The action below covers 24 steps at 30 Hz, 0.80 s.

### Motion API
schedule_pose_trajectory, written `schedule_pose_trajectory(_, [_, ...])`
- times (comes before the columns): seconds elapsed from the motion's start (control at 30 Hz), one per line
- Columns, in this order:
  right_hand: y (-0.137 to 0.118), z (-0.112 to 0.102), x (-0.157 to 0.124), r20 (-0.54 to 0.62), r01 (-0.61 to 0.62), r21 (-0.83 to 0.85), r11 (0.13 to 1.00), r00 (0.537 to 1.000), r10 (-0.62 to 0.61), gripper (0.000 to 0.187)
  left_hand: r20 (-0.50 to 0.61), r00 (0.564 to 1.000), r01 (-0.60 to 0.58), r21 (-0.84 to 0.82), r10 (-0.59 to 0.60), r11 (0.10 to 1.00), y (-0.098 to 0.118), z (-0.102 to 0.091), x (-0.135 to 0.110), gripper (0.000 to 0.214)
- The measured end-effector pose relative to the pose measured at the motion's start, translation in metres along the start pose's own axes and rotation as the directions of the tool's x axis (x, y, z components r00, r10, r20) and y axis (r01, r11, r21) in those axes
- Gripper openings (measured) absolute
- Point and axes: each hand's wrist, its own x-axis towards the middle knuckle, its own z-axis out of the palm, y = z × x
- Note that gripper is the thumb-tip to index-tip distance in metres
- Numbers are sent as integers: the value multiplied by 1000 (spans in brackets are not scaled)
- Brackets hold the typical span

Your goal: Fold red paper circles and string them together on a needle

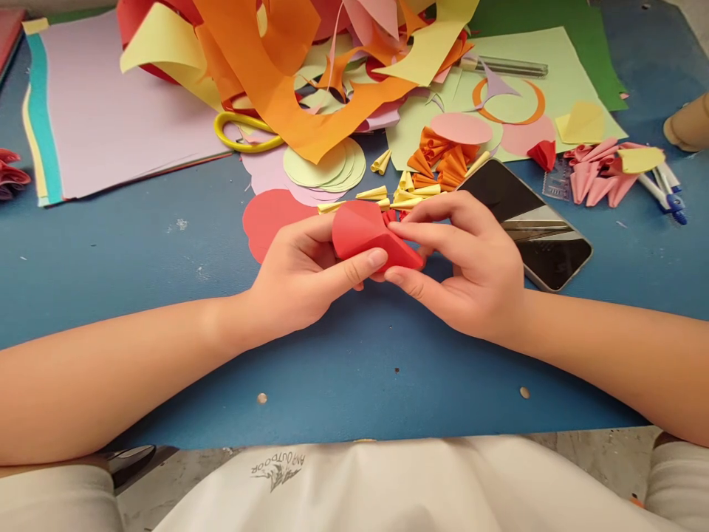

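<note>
A red paper circle (pixel 360 225), partly folded with a crease across it, is held between both hands over the blue table. My left hand (pixel 307 270) grips its left side, thumb on top and fingers behind. My right hand (pixel 465 255) pinches the paper's right, pointed edge between thumb and fingers. Beyond my left hand lie more red paper circles (pixel 271 222). Small yellow paper cones (pixel 407 196) and orange paper cones (pixel 443 159) are heaped just past the held paper.
A phone (pixel 532 229) lies close to my right hand. Orange paper scraps (pixel 332 96) pile up at the back beside yellow-handled scissors (pixel 244 133). Lilac sheets (pixel 122 111) are stacked at left. Pink paper cones (pixel 601 177) and a blue-and-white compass-like tool (pixel 668 196) lie at right.
</note>
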Motion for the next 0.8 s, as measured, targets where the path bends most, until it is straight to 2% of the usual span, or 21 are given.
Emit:
schedule_pose_trajectory(0.1, [-3,-1,3,14,60,-63,996,998,-59,25,20,1000,-7,14,7,1000,-1,-1,-1,37])
schedule_pose_trajectory(0.27, [-8,-2,7,1,40,-42,998,999,-40,17,44,999,17,34,-18,999,-1,-2,-3,40])
schedule_pose_trajectory(0.43, [-7,-1,9,1,51,-7,999,999,-51,17,-49,998,30,-23,-31,999,-8,-3,-3,46])
schedule_pose_trajectory(0.63, [-10,-1,8,15,26,-29,999,1000,-26,18,21,999,41,-13,-41,999,-11,-6,-5,45])
schedule_pose_trajectory(0.8, [-11,-1,8,39,51,-41,998,998,-49,15,-5,999,37,22,-37,999,-7,-3,-6,35])
